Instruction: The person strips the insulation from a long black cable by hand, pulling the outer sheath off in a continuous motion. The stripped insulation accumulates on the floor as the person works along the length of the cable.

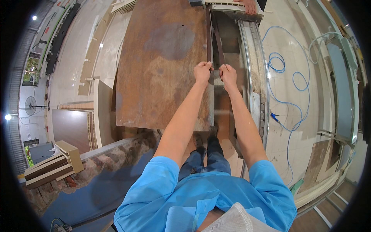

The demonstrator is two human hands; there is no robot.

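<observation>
Both my arms stretch forward over the end of a rusty brown metal table (154, 77). My left hand (203, 72) is closed at the table's right edge, on the near end of a thin dark brown strip (210, 42). A little to its right, my right hand (228, 74) is closed around the end of a second dark strip (219, 44). This one slants across the gap between the table and a metal rail. Both strips run away from me toward the far end. Over there, another person's hand (250, 6) rests on a pale ribbed panel (228, 5).
The long metal rail (255, 73) runs along the right. A blue air hose (297, 112) with a blow gun (275, 117) loops over the floor. Panels (73, 127) stand at left, near a broken-edged wall (112, 156) with board offcuts (54, 164) on it.
</observation>
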